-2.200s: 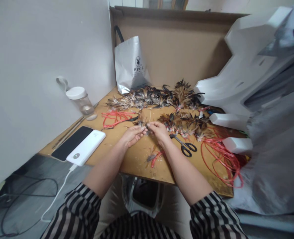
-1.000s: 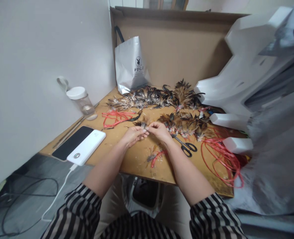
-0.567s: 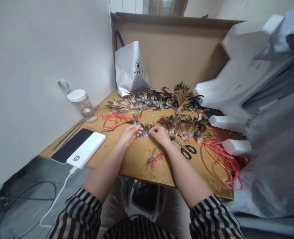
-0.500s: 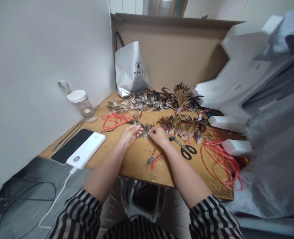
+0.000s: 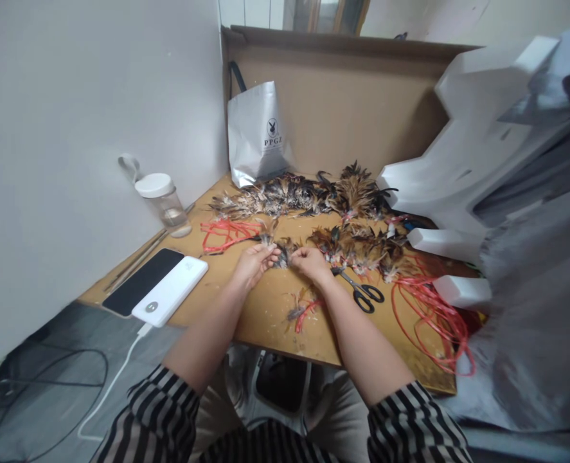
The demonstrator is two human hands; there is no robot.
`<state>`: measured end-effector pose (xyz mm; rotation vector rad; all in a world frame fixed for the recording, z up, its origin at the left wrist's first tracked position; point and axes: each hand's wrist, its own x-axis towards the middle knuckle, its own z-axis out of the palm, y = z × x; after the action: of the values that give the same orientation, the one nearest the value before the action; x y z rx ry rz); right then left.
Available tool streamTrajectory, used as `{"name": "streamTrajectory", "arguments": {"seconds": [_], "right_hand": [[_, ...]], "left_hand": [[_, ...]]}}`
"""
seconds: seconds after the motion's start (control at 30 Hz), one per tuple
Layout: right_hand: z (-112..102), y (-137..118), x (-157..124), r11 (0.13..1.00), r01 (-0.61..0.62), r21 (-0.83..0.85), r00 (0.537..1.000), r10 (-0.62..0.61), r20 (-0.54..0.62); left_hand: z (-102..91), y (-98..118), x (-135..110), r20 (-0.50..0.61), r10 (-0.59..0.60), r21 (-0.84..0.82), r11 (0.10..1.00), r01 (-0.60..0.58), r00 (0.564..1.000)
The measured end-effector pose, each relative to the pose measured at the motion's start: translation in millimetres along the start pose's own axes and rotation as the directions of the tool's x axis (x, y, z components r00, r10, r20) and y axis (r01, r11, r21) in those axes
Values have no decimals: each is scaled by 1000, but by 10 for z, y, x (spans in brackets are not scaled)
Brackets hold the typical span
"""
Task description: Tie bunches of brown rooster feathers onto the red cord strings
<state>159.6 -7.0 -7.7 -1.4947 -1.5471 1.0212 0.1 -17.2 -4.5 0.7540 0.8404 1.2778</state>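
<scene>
Both forearms enter from the lower corners of the frame, sleeves striped and ending near the elbows, and converge toward the centre over the wooden table (image 5: 265, 318). The left hand (image 5: 254, 266) is turned inward, its fingers curled; thumb and fingertips are pinched on a small feather tuft (image 5: 267, 233), which points upward at the frame's centre. The right hand (image 5: 312, 265) is bent in at the wrist, back of the hand uppermost, fingers folded and thumb against the index finger in a narrow pinch. Whether it grips a feather cannot be told. Between the hands, which stand apart, a small feather pile (image 5: 283, 258) lies on the tabletop.

Right of centre, a row of brown feathers (image 5: 366, 245) lies beyond the right hand; black-handled scissors (image 5: 355, 287) lie just beside the right forearm. Lower centre, a short red strip (image 5: 306, 315) lies between the forearms.
</scene>
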Motion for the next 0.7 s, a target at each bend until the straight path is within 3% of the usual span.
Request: {"name": "streamTrajectory", "arguments": {"seconds": [0.13, 0.33, 0.5, 0.7], "right_hand": [[-64, -24, -16, 948, -142, 286, 988, 118, 102], [-83, -23, -25, 816, -160, 555, 980, 66, 186], [-67, -66, -91, 883, -71, 464, 985, -11, 171], [-71, -114, -143, 962, 117, 247, 989, -135, 58]], "left_hand": [[14, -16, -9, 21, -37, 51, 998, 36, 999], [23, -60, -24, 40, -79, 108, 991, 74, 996], [44, -84, -48, 66, -97, 148, 985, 86, 993], [49, -101, -71, 128, -108, 226, 971, 77, 986]]}}
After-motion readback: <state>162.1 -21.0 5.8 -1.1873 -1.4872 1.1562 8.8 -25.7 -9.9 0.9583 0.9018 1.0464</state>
